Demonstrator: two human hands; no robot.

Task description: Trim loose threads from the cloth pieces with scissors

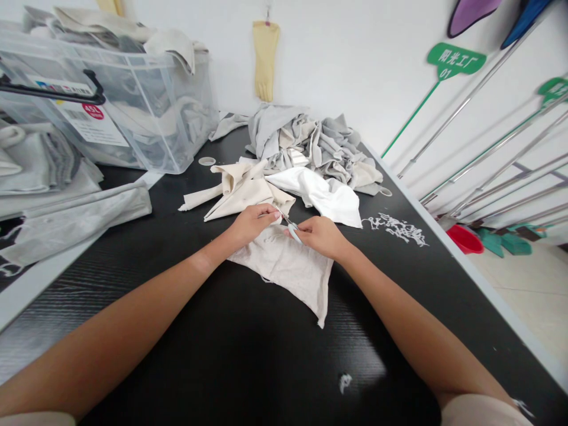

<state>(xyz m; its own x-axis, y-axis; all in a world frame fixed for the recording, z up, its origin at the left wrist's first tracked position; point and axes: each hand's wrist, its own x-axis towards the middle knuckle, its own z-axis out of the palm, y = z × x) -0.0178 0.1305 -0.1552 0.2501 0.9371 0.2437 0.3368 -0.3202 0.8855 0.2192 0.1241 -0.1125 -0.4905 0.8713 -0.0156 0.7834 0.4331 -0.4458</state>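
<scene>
One pale cloth (293, 263), probably light, limp and best held at its edge, lies on the counter (199, 355), far edge pinched by the left hand (252, 225), while the right hand (323, 235) grips scissors (294, 233).

Bright, diffuse light fills the scene. Pale glare streaks the black bench (195, 367) at left and near right; soft shadows cross the white wall (337, 59) at right. Wide-angle distortion stretches the edges.

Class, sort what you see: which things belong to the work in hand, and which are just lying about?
In the work: left hand, on the pale cloth; right hand, holding scissors; probably the loose threads.

Apparently just there: yellow glove on the wall, green sign.
</scene>
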